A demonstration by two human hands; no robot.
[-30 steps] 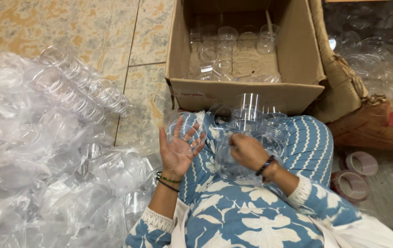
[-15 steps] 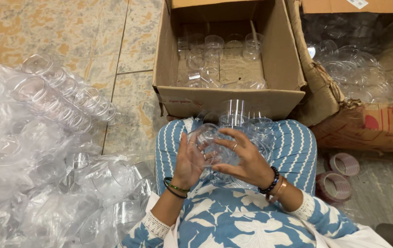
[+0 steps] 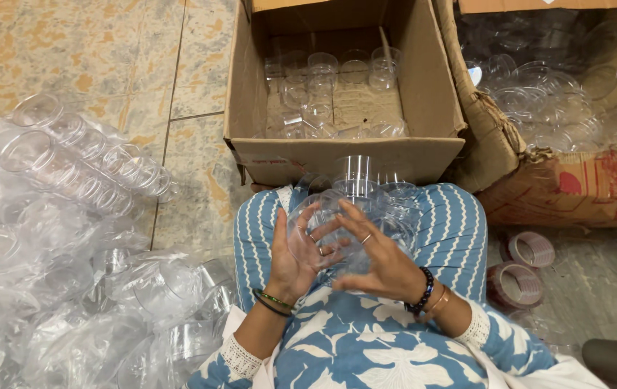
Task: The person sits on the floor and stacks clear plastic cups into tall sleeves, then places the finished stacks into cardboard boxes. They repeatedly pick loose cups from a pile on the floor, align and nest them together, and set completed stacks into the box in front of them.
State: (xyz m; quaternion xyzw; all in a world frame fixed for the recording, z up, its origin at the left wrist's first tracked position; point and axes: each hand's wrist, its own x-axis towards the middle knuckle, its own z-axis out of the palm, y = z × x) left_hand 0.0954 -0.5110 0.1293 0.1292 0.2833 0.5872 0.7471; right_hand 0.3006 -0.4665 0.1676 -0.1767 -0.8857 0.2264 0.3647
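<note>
Tiled floor (image 3: 107, 65) | clear round plastic container (image 3: 323, 234) | both hands cupping

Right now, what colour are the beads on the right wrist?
Black beads beside a thin gold bangle, clearest in the head view.

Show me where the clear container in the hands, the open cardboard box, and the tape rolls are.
clear container (image 3: 323, 234), head view, its transparent wall.
open cardboard box (image 3: 352, 160), head view, its near wall.
tape rolls (image 3: 530, 248), head view, upper roll's rim.
</note>
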